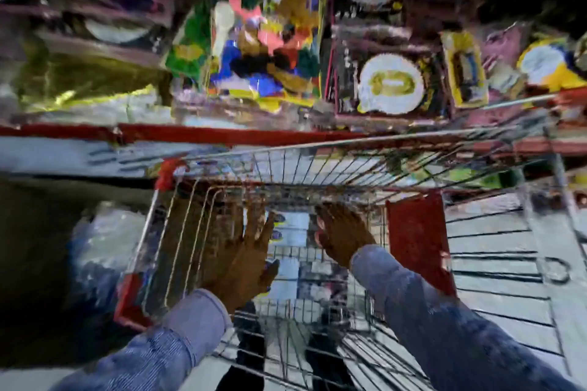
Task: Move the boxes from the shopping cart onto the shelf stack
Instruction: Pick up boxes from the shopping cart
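The whole view is blurred by motion. A wire shopping cart (317, 165) with red corner trim stands in front of me. Both hands reach down into its basket. My left hand (244, 250) has its fingers spread, and my right hand (343, 236) is curved; each lies against one side of a pale, light-coloured box (290, 231) low in the basket. Whether the hands grip the box is unclear. Beyond the cart is the shelf stack, with a dark box showing a white plate (390, 85) and a colourful toy box (263, 34) on it.
A red panel (416, 241) stands inside the cart at my right hand. The red shelf edge (203, 133) runs across just beyond the cart. More packaged goods, a yellow box (465, 69) among them, crowd the shelf on the right. A clear plastic bundle (104, 238) lies left of the cart.
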Demonstrator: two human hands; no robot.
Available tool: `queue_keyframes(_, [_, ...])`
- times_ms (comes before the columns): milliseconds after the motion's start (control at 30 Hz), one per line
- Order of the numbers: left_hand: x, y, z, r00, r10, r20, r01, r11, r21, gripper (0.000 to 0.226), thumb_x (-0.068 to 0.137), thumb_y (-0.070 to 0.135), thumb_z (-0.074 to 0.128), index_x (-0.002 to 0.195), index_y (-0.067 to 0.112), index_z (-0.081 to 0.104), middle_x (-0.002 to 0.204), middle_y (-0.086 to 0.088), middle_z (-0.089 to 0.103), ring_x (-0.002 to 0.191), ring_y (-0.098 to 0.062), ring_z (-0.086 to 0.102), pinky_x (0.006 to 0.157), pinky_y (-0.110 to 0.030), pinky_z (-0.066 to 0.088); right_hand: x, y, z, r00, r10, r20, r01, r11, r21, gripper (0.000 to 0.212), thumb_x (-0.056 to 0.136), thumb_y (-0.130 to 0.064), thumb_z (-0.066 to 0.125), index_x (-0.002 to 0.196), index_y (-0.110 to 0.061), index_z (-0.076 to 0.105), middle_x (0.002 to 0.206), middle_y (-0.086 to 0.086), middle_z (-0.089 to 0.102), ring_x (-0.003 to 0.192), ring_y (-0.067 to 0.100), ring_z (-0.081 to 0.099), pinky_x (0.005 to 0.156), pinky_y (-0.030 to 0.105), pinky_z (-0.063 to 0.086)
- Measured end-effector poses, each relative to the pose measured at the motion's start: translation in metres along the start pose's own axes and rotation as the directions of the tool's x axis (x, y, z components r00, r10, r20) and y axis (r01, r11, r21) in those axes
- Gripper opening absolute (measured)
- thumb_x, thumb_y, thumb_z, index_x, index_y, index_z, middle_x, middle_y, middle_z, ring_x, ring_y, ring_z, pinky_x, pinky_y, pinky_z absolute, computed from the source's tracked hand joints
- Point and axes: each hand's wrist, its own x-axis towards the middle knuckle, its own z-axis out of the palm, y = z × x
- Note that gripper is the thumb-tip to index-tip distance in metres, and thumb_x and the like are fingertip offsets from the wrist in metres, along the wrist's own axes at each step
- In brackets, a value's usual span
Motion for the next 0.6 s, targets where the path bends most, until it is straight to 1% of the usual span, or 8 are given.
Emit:
queue_keyframes(67, [0.011,-0.004,0.02,1.0,-0.002,0.031,0.003,1.0,-0.011,0.085,0.083,0.058,0.044,0.148,0.004,0.037,0.153,-0.03,0.034,0.126,-0.059,0.047,0.082,-0.065,0.055,0.024,0.003,0.018,0.998,-0.019,0.066,0.018,1.0,0.015,0.059,0.096,-0.03,0.049,0.148,-0.01,0.031,0.155,0.019,0.034,0.141,0.037,0.033,0.113,0.049,0.033])
queue_keyframes(100, [0.015,-0.008,0.039,0.998,-0.011,0.054,0.012,1.0,-0.004,0.085,0.082,0.058,0.041,0.149,0.005,0.037,0.154,-0.03,0.034,0.129,-0.06,0.042,0.08,-0.065,0.056,0.039,0.008,0.036,0.997,-0.018,0.08,0.017,1.0,0.014,0.057,0.094,-0.029,0.051,0.146,-0.01,0.036,0.15,0.019,0.04,0.137,0.037,0.039,0.109,0.048,0.038])
queue_keyframes(167, [0.024,-0.014,0.058,0.998,-0.009,0.068,0.007,1.0,0.029,0.084,0.082,0.055,0.05,0.148,0.006,0.038,0.152,-0.03,0.037,0.132,-0.06,0.038,0.077,-0.065,0.057,0.062,0.012,0.05,0.994,-0.023,0.108,0.021,1.0,0.022,0.057,0.092,-0.029,0.054,0.144,-0.011,0.038,0.146,0.019,0.046,0.132,0.038,0.043,0.104,0.048,0.042])
queue_keyframes(233, [0.033,-0.021,0.078,0.993,-0.007,0.12,0.004,1.0,0.021,0.087,0.082,0.051,0.063,0.152,0.01,0.03,0.156,-0.029,0.031,0.139,-0.058,0.028,0.094,-0.071,0.045,0.081,0.016,0.067,0.989,-0.05,0.139,0.051,0.999,-0.006,0.061,0.094,-0.035,0.051,0.147,-0.012,0.033,0.148,0.018,0.044,0.134,0.036,0.041,0.105,0.048,0.042])
queue_keyframes(300, [0.043,-0.028,0.091,0.989,0.019,0.146,-0.029,0.997,0.069,0.086,0.084,0.052,0.06,0.153,0.014,0.027,0.16,-0.026,0.024,0.145,-0.052,0.02,0.108,-0.074,0.027,0.099,0.021,0.077,0.982,-0.066,0.176,0.075,0.996,-0.045,0.062,0.096,-0.04,0.049,0.148,-0.011,0.031,0.144,0.018,0.047,0.132,0.037,0.043,0.103,0.049,0.042])
queue_keyframes(367, [0.049,-0.031,0.099,0.986,0.053,0.16,-0.068,0.994,0.088,0.078,0.082,0.048,0.062,0.148,0.013,0.038,0.158,-0.024,0.03,0.144,-0.048,0.028,0.108,-0.072,0.029,0.109,0.026,0.08,0.974,-0.097,0.206,0.119,0.988,-0.095,0.063,0.097,-0.044,0.048,0.147,-0.011,0.031,0.136,0.018,0.053,0.125,0.037,0.048,0.098,0.048,0.044])
queue_keyframes(467, [0.056,-0.031,0.106,0.972,0.168,0.166,-0.187,0.977,0.106,0.058,0.076,0.037,0.069,0.126,0.011,0.06,0.136,-0.02,0.059,0.124,-0.044,0.053,0.099,-0.058,0.043,0.116,0.035,0.081,0.962,-0.157,0.224,0.179,0.98,-0.084,0.062,0.095,-0.052,0.047,0.142,-0.013,0.039,0.124,0.015,0.062,0.113,0.035,0.059,0.087,0.044,0.051])
queue_keyframes(600, [0.067,-0.025,0.115,0.934,0.273,0.23,-0.297,0.952,0.075,0.039,0.075,0.026,0.067,0.11,0.009,0.064,0.111,-0.012,0.068,0.103,-0.036,0.061,0.086,-0.047,0.051,0.125,0.042,0.075,0.956,-0.198,0.218,0.215,0.975,-0.056,0.054,0.096,-0.042,0.052,0.133,-0.004,0.045,0.118,0.019,0.066,0.101,0.037,0.066,0.083,0.043,0.052])
